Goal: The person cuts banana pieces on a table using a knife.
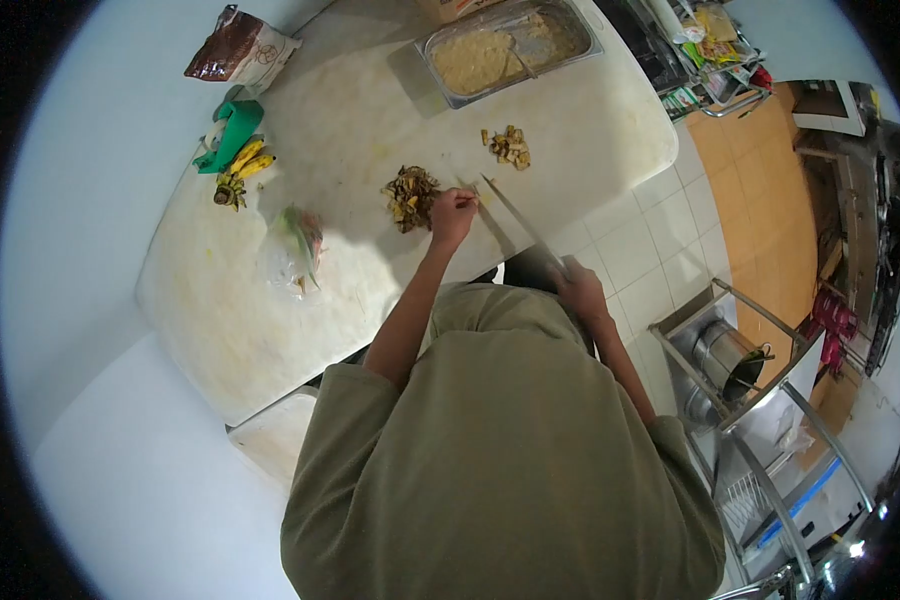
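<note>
My right hand [581, 290] grips a knife [518, 217] by its handle at the table's near edge, with the long blade slanting up and left over the tabletop. My left hand [455, 214] is on the table, left of the blade, its fingers pinched together; whatever is between them is too small to make out. Touching or just beside that hand is a heap of brown and yellowish scraps [409, 198], possibly banana peel. Beyond the knife tip lies a smaller pile of chopped brownish-yellow pieces [510, 148].
At the table's [220, 340] far side stands a metal tray [457, 101] of pale mash with a utensil in it. On the left are bananas [253, 160], a green tape dispenser [232, 135], a plastic bag [292, 255] and a brown-white bag [238, 52]. A metal cart with a pot [722, 352] stands right.
</note>
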{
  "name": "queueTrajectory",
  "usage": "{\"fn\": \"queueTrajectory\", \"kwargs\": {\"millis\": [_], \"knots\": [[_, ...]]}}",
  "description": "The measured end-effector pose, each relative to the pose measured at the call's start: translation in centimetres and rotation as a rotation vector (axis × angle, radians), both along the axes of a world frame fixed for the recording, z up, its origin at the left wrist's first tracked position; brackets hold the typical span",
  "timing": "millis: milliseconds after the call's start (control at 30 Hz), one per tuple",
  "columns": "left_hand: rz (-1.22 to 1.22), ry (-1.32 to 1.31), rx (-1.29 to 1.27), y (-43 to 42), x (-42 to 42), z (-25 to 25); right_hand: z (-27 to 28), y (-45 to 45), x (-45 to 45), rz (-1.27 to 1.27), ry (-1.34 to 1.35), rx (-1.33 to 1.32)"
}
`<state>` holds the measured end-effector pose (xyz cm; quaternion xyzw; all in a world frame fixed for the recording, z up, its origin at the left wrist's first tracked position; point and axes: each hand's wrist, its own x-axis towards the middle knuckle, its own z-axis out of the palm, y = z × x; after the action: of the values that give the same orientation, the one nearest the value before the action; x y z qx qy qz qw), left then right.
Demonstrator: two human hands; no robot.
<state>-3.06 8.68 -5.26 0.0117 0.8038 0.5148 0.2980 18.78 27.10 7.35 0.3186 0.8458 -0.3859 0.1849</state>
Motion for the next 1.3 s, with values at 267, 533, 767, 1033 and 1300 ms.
{"fn": "queueTrajectory", "kwargs": {"millis": [267, 533, 767, 1033, 1300], "knots": [[-0.136, 0.443, -0.093, -0.1, 2.0, 1.3, -1.2, -3.0, 1.3, 0.054, 0.076, 0.047], [-0.183, 0.418, -0.240, -0.2, 2.1, 1.4, -0.7, -4.7, 2.3, -0.041, 0.003, 0.016], [-0.262, 0.577, -0.215, -0.8, 1.6, 1.3, -0.2, -4.5, 1.9, -0.015, -0.002, 0.035], [-0.447, 0.736, -0.364, -1.9, 2.5, 2.0, -2.0, -4.3, 0.6, 0.113, 0.024, 0.143], [-0.398, 0.603, -0.374, -1.4, 2.5, 2.0, -3.6, -4.7, -0.5, 0.201, -0.021, 0.233]]}}
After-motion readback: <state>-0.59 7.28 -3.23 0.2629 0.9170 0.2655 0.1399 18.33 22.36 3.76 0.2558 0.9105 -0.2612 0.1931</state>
